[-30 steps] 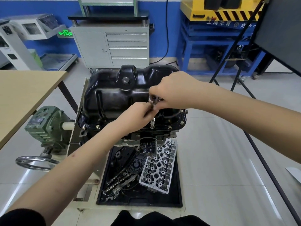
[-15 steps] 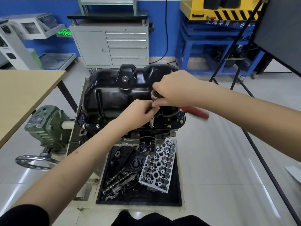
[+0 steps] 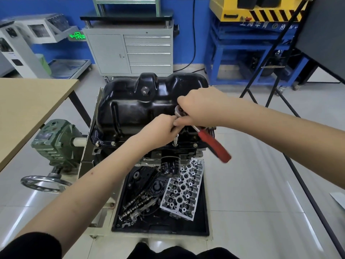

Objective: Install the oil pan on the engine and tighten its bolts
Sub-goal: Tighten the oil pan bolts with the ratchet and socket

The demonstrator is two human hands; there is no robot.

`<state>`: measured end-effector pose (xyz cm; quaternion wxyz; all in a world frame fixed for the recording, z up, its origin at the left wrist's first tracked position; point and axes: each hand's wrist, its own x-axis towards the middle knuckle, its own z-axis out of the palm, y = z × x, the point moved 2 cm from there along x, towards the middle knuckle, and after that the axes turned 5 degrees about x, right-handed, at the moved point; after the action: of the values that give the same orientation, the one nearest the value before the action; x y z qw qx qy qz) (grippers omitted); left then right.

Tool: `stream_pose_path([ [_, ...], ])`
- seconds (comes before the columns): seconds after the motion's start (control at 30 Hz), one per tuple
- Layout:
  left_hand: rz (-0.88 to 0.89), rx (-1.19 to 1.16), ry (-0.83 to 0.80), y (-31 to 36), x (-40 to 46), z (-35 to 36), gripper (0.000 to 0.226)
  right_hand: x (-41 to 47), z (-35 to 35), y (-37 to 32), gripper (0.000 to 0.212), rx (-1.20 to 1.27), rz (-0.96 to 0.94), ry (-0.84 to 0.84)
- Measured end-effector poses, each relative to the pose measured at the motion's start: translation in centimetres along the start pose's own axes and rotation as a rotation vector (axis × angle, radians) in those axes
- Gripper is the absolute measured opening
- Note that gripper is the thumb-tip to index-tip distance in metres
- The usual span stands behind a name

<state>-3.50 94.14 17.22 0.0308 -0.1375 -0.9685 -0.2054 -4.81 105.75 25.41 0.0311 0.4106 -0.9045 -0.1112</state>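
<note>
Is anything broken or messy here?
Nothing looks broken. The black oil pan sits level on the engine. Loose engine parts lie jumbled in the black tray below, but none have spilled out.

Engine stand [image 3: 87, 165] on grey tiled floor [image 3: 252, 184], carries engine with black oil pan [image 3: 134, 109] on top; green gearbox [image 3: 56, 143] and steel handwheel [image 3: 44, 182] on its left side. Black tray [image 3: 205, 212] at stand's base holds silver cylinder head [image 3: 183, 191] tilted at right, 2 camshafts [image 3: 136, 204] and dark covers at left. Oil filter [image 3: 169, 165] hangs over tray's far edge. Wooden table [image 3: 28, 107] at left, top bare where visible
</note>
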Motion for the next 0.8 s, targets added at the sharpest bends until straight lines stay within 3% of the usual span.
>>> stream_pose_path([
  [0.2, 0.029, 0.02, -0.066, -0.09, 0.11, -0.1, 0.029, 0.01, 0.19, 0.46, 0.023, -0.131, -0.271, 0.007],
  [0.43, 0.005, -0.046, 0.001, -0.04, 0.01, 0.44, 0.032, 0.32, -0.01, 0.15, 0.041, -0.079, 0.009, 0.018],
  [0.57, 0.01, -0.043, -0.014, -0.1, 0.15, 0.43, 0.029, 0.44, 0.48, 0.43, 0.028, -0.09, -0.11, 0.035],
  [0.67, 0.021, 0.002, -0.062, -0.36, 0.07, 0.25, 0.037, 0.31, 0.42, 0.52, 0.032, -0.152, -0.226, 0.013],
  [0.8, -0.009, 0.004, -0.031, -0.34, -0.09, 0.34, 0.038, 0.21, 0.11, 0.46, 0.036, -0.169, -0.104, 0.055],
])
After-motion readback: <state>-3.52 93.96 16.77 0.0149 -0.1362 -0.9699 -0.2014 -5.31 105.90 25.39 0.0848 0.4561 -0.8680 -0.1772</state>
